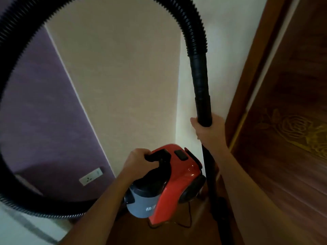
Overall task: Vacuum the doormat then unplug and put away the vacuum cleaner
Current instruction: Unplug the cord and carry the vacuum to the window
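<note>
A red vacuum cleaner (175,181) with a grey dust cup and a black carry handle hangs low in the middle of the view, close to a wall corner. My left hand (136,161) is shut on that black handle. My right hand (210,131) grips the upright black wand (203,96) just right of the cleaner. The black ribbed hose (10,89) loops from the wand's top over the frame and down the left side to the cleaner's front. A thin power cord (188,221) trails on the floor beneath the cleaner. No doormat is in view.
A cream wall (120,82) fills the centre, with a purple wall (44,124) to its left bearing a white wall socket (91,176). A dark wooden door (290,121) with a carved rose stands at the right. Brown wooden floor (177,234) lies below.
</note>
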Demonstrator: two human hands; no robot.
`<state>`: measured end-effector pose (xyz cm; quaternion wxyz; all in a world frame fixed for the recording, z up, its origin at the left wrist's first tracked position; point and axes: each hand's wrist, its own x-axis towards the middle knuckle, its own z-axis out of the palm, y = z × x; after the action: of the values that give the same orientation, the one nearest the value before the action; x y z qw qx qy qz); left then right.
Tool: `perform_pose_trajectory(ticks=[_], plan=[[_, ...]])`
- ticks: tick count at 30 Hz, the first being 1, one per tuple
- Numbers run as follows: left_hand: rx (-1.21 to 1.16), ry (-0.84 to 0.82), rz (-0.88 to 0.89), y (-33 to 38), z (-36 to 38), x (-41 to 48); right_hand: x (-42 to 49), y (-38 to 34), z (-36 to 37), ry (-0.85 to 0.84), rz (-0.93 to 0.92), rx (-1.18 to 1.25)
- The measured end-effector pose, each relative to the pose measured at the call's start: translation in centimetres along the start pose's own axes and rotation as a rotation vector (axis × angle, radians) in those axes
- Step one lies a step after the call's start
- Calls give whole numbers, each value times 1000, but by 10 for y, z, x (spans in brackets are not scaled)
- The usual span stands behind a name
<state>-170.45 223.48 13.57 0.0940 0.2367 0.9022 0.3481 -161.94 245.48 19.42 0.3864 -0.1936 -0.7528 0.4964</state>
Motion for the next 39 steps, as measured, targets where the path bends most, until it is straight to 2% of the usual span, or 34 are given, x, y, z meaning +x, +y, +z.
perform_pose_trajectory(ticks=[3,7,14,19,32,39], plan=[[-61,-120,116,13,10,12,-6,4,-26,98,67,-69],[-133,-266,233,31,24,29,-20,-4,-56,220,39,-141],[-102,-479,466,72,72,35,-76,-17,-116,529,63,-312],[-91,-659,618,118,110,12,-137,-40,-168,741,116,-342],[-179,-1126,895,265,214,-177,-340,-103,-322,1196,169,-595],[-96,-1179,999,319,263,-307,-452,-129,-410,1336,233,-667]])
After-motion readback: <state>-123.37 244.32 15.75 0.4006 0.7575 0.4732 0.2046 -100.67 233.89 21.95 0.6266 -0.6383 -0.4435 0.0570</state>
